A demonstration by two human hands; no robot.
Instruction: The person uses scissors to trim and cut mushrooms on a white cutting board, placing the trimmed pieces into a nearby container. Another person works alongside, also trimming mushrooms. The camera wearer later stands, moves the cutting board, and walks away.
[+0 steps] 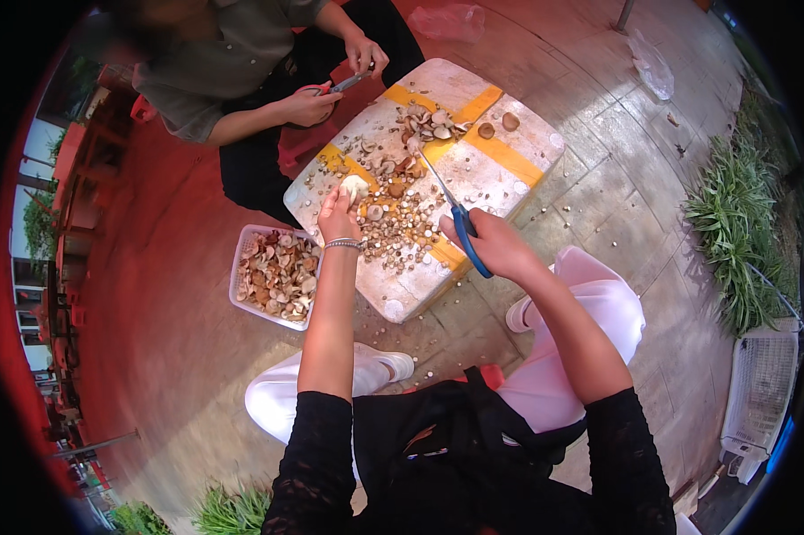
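Between the thumb and fingers of my left hand is a pale mushroom, held over the left side of a white foam box crossed with yellow tape. My right hand grips blue-handled scissors. Their blades point away from me, with the tips near a small pale piece by the mushroom pile; I cannot tell whether they touch it. Cut stem pieces lie scattered across the box lid. Beyond them sits a pile of whole mushrooms, and two brown caps rest to its right.
A white plastic basket full of mushrooms stands on the floor, left of the box. Across from me, a co-worker holds red-handled scissors. Plants and a white crate are at right; plastic bags lie on the paving.
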